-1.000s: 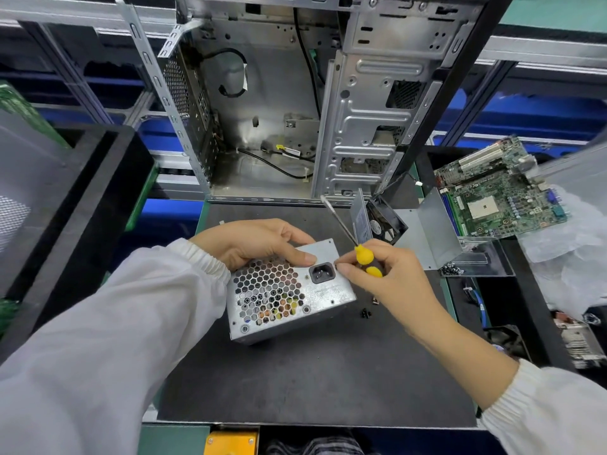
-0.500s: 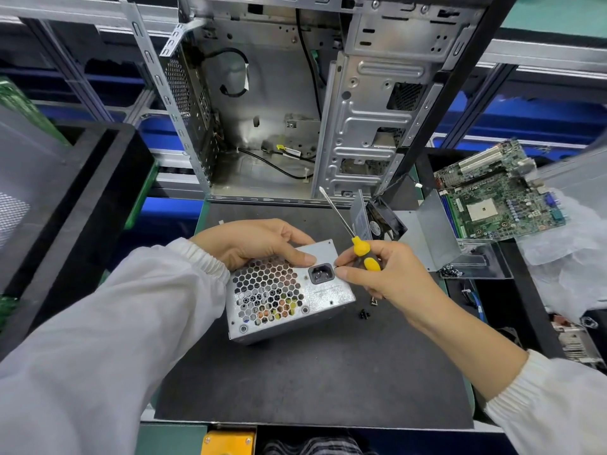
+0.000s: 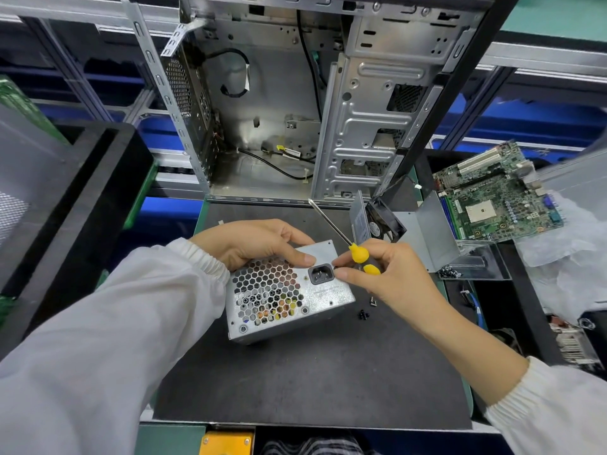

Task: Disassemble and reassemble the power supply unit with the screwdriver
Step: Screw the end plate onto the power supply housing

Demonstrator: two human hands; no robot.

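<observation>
Metal power supply unit [image 3: 289, 290] gripped left [image 3: 253, 244]; screwdriver [image 3: 348, 244] clutched right [image 3: 387, 277], tip up. Could scatter loose screws [image 3: 363, 314] if nudged.

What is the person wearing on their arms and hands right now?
Both arms are in loose, white, slightly sheer sleeves with gathered elastic cuffs. The left sleeve reaches the wrist; the right sleeve is pushed up the forearm. Left hand and right hand are bare, ungloved.

dark work mat [image 3: 312, 382], blue shelving [image 3: 512, 126]
</observation>
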